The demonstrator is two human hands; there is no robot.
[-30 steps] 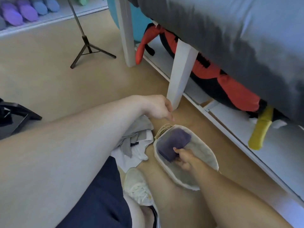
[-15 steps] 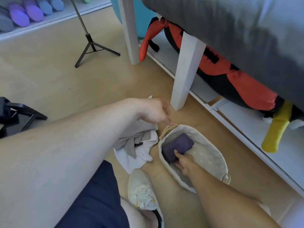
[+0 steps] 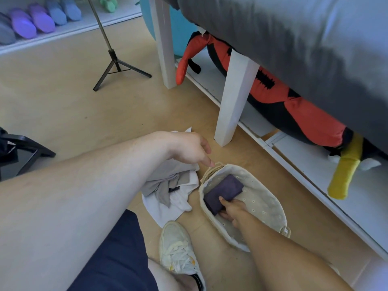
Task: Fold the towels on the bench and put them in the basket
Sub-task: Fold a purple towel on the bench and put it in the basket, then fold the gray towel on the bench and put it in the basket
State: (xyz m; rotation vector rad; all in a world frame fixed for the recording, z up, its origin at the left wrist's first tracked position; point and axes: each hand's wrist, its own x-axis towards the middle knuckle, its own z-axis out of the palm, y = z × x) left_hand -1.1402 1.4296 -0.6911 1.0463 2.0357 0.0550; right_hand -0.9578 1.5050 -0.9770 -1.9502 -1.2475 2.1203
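Observation:
A cream fabric basket (image 3: 262, 198) with a rope rim stands on the floor beside my foot. Inside it lies a folded dark purple towel (image 3: 225, 189), against the basket's left wall. My right hand (image 3: 232, 210) reaches into the basket and grips the towel's near end, thumb on top. My left hand (image 3: 186, 149) hovers over the basket's far-left rim, its fingers pointing down and a fingertip touching the rope edge. A loose heap of grey and white towels (image 3: 170, 185) lies on the floor just left of the basket, partly under my left forearm.
A white bench leg (image 3: 233, 97) stands just beyond the basket, under a grey cover (image 3: 294, 38). A red and black plush (image 3: 294, 106) lies beneath the bench. My white shoe (image 3: 176, 246) is near the basket. A black tripod (image 3: 113, 59) stands on the floor at the far left.
My right hand has pushed the purple towel lower into the basket, flat against its left side. My left hand has dropped a little, down to the rope rim.

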